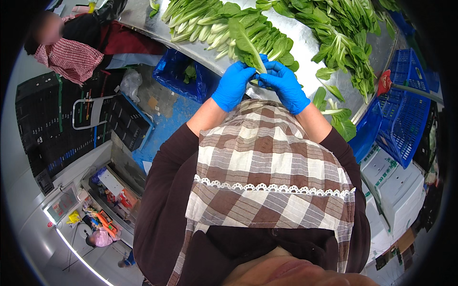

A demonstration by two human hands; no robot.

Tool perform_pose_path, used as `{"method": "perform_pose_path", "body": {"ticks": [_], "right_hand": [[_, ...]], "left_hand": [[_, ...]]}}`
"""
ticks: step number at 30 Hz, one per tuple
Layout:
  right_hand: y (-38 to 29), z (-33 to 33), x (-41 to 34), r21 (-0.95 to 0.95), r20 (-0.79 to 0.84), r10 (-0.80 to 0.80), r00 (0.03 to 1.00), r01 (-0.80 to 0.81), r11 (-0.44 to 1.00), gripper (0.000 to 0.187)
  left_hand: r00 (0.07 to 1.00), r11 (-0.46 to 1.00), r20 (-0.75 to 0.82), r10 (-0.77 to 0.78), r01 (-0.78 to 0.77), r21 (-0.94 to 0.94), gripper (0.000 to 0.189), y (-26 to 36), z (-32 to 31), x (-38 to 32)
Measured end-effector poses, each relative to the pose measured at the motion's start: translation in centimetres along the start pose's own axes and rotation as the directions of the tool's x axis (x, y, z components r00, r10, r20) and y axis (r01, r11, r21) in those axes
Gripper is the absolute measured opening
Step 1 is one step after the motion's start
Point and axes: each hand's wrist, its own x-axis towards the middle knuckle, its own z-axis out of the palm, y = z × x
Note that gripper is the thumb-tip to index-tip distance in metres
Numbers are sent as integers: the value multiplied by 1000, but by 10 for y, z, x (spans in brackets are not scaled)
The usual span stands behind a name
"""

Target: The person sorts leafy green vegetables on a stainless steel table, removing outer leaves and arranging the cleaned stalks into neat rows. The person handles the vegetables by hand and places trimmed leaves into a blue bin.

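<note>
Both my hands wear blue gloves and meet at the near edge of a metal table (304, 71). Between them is a leafy green stalk (247, 44), its leaf pointing away from me and its pale stem end toward me. My left hand (234, 82) grips it from the left, fingers curled at the leaf base. My right hand (284, 84) closes around the stem end from the right; its fingertips are partly hidden. Just beyond my hands lies a row of leafy greens (214, 32) with pale stems toward me.
A larger heap of greens (340, 39) covers the table's right side, with loose leaves near the edge. A blue plastic-lined bin (182, 77) stands below at left. Blue crates (404, 107) and white foam boxes (393, 189) are at right. A co-worker (71, 57) stands at the left.
</note>
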Motion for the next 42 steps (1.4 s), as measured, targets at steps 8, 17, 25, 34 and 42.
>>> {"method": "perform_pose_path", "body": {"ticks": [8,17,25,34,42], "right_hand": [[3,-3,4,-27,-2,-3,1000,3,1000,38],[8,-7,7,-3,87,16,996,-16,1000,37],[11,-8,8,49,218,33,975,-44,998,40],[10,-6,8,-30,156,11,988,-6,1000,44],[12,-8,8,-47,144,-3,990,10,999,39]], "left_hand": [[1000,1000,3,20,-20,13,45,0,-1,1],[992,998,-120,43,-38,47,30,-6,-2,2],[989,999,-145,27,-20,49,33,-5,-2,0],[987,998,-154,34,-25,63,33,-3,1,1],[989,996,-142,31,-19,87,32,-3,2,3]]}}
